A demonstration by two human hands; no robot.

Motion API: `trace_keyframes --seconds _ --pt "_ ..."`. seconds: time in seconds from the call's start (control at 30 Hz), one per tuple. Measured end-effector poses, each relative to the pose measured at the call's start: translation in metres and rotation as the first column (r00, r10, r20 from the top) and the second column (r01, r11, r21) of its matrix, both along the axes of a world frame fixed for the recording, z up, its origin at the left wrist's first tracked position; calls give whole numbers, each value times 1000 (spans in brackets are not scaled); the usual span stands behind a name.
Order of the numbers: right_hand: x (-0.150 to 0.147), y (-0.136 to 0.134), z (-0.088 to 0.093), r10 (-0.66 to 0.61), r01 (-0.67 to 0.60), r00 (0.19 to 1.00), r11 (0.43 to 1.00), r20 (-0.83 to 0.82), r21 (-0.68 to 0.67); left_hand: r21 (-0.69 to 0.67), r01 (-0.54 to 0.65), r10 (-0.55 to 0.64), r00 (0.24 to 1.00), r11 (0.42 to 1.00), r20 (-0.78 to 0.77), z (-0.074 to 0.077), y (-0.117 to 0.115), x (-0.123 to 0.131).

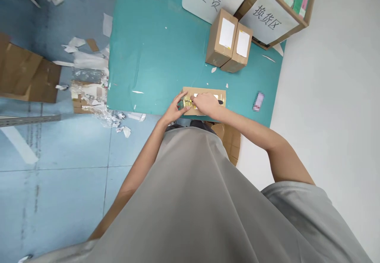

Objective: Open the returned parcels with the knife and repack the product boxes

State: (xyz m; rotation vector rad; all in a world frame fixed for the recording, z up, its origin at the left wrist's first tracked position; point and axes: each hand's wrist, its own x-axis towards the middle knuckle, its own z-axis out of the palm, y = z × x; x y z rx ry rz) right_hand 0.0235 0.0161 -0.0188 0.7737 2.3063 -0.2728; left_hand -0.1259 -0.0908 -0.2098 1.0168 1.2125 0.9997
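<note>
A small brown cardboard box (pixel 204 90) with a white label and shiny clear tape lies at the front edge of the green-topped table. Thumb and fingers of my left hand (pixel 173 109) are spread around its left end, holding it. Over the middle of the box, my right hand (pixel 207 103) is closed around a slim utility knife (pixel 220 102). Its dark rear end sticks out on the right, and its front points toward the left hand. Most of the knife is hidden by the fingers.
Two labelled cartons (pixel 228 41) stand behind, before a white bin (pixel 208 1) and a large cardboard box (pixel 273 17) of green and pink packs. A small pixelated item (pixel 258 101) lies right. A white wall (pixel 332 96) borders the table; packing scraps (pixel 92 73) litter the floor left.
</note>
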Motion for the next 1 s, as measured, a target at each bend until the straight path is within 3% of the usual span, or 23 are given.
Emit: trace_keyframes --seconds 0.17,0.6,0.83,1.0 --pt "-1 1 1 -9 5 997 999 -73 -54 -70 -66 69 997 995 47 2 -3 4" --pt "-7 -3 -21 -42 1 970 986 -240 -169 -161 -186 172 980 969 -101 30 -10 2" --pt "39 15 -25 28 -75 961 984 -275 -164 -231 -256 232 964 939 -126 44 -8 15" --pt "89 43 -24 -4 -42 972 981 -235 -190 -253 -316 281 946 915 -165 46 -7 25"
